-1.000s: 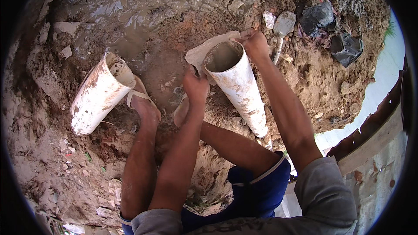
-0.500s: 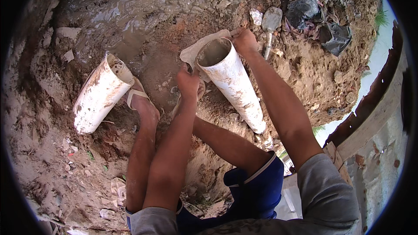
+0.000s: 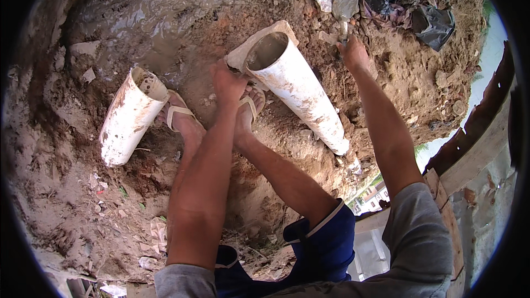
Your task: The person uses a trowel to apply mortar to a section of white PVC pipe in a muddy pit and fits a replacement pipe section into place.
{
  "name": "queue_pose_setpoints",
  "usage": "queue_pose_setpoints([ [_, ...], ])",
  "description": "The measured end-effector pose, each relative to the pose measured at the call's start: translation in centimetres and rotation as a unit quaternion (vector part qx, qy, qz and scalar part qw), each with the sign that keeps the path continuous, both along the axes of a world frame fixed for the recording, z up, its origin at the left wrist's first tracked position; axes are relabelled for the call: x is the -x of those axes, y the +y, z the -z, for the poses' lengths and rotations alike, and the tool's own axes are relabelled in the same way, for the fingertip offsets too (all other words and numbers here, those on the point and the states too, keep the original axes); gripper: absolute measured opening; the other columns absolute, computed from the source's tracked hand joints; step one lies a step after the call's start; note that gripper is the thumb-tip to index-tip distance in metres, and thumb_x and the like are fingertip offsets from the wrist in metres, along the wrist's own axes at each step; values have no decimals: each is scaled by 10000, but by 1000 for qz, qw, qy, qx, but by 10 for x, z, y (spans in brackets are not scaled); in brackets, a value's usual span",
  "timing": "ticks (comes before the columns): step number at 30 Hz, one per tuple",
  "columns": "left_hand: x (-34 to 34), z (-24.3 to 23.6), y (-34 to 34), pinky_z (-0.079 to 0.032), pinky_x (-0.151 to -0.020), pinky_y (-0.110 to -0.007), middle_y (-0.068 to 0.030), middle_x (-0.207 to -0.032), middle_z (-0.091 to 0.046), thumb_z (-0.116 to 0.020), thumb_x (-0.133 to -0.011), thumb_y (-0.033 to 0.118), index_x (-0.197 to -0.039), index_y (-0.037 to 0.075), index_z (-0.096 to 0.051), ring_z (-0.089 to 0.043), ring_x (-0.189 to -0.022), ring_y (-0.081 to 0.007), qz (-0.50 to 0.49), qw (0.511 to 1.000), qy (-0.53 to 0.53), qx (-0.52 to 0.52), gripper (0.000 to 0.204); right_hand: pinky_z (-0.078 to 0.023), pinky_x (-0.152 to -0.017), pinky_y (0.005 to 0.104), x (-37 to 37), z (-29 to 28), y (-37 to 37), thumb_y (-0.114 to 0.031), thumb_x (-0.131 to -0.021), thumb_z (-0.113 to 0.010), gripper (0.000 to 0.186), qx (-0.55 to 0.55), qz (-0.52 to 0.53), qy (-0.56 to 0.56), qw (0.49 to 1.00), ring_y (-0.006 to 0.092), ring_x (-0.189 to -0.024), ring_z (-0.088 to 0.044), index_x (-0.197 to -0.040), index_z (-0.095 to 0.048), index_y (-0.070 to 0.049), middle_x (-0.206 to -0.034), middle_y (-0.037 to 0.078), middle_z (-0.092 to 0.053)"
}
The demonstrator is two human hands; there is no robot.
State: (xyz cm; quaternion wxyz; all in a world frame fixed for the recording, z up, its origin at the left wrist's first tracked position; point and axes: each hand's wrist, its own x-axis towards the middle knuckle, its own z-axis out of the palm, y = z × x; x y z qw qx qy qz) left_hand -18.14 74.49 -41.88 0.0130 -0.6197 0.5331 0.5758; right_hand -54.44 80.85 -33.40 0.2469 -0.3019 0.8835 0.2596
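Down in the pit, taking the long white pipe (image 3: 301, 91) as the landmark: nearest the person, just on the near-left side of the pipe's open mouth, the left hand (image 3: 227, 83) rests on the muddy soil beside the sandalled feet (image 3: 182, 118), its fingers curled down toward the dirt; whether they pinch anything I cannot tell. The pipe itself lies slanting on the earth, its open end raised toward the wet mud (image 3: 143, 11) and backed by a pale slab (image 3: 251, 49). To the pipe's left, beyond the feet, a second, shorter white pipe (image 3: 128, 117) sits tilted in the soil. On the far-right side of the long pipe, the right hand (image 3: 353, 52) is closed round the handle of a trowel (image 3: 345, 8), blade pointing away. Further off lie crumpled black plastic bags (image 3: 411, 0).

The likely trouble: the ground looks loose and wet (sandals give little grip), so a foot could slide, or a shove from the braced hand could roll the long pipe off its slab. Crumbling soil could also fall into the open mouth.
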Motion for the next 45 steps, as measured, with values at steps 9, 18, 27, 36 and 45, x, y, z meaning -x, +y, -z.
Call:
queue_pose_setpoints([
  [9,-2,1,3,-538,-876,-330,-137,-1088,-720,-931,-601,90,-1184,-42,-628,-693,-964,-214,-124,988,91,-32,670,-520,-921,480,5,-7,-2,-358,-895,-671,494,34,50,-2,998,397,-1048,-660,-1223,-539,-13,-1101,219,-674],
  [18,-12,14,10,-525,-938,-329,-171,-1160,-659,-904,-642,13,-1210,-69,-521,-648,-1077,-214,-197,967,161,25,690,-539,-531,257,-95,-99,-12,-86,-927,-628,242,368,398,-182,820,132,-627,-619,-1124,-528,11,-852,87,-637],
  [27,-16,0,-1,-517,-951,-352,-161,-1183,-607,-947,-630,64,-1218,-26,-449,-610,-1100,-217,-243,950,195,-31,775,-395,-506,227,-294,-168,60,-32,-896,-665,142,343,456,-231,788,40,-559,-490,-1011,-583,-23,-701,-4,-572],
  [36,-48,-55,11,-532,-921,-322,-197,-1198,-571,-927,-675,62,-1263,-91,-402,-601,-1068,-221,-290,953,70,-46,803,-452,-451,329,-327,-161,102,-125,-867,-655,190,70,653,-362,661,161,-529,-595,-1002,-599,-4,-660,82,-601],
  [45,-103,-123,0,-493,-950,-378,-198,-1164,-569,-947,-661,210,-1226,-97,-438,-588,-1054,-261,-294,948,-122,-18,820,-440,-402,291,-380,-85,76,-49,-872,-621,161,197,752,-277,565,115,-474,-515,-1016,-555,-76,-703,20,-557],
])
